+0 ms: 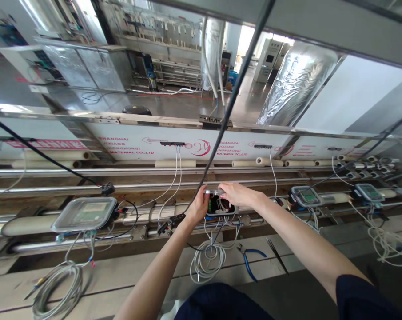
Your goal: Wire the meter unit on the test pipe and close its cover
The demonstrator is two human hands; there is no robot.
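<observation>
An electronics box (234,210) stands open in front of me, with wires and a green circuit board inside. Its clear lid (213,192) shows nearly edge-on above the far side. At the left of the box, my left hand (199,205) has its fingers closed on the lid's edge. My right hand (236,194) reaches over from the right, fingers curled on the lid's other end, fingertips partly hidden. Below the box hangs a coil of white cable (208,261). Blue-handled pliers (249,262) and dark tweezers (277,255) lie on the board nearby.
A closed clear-lidded box (85,214) sits to the left, with another coil of cable (59,289) below it. More such boxes (305,196) stand on the right. A black cable (230,106) hangs diagonally across the view. Metal rails (137,170) run behind.
</observation>
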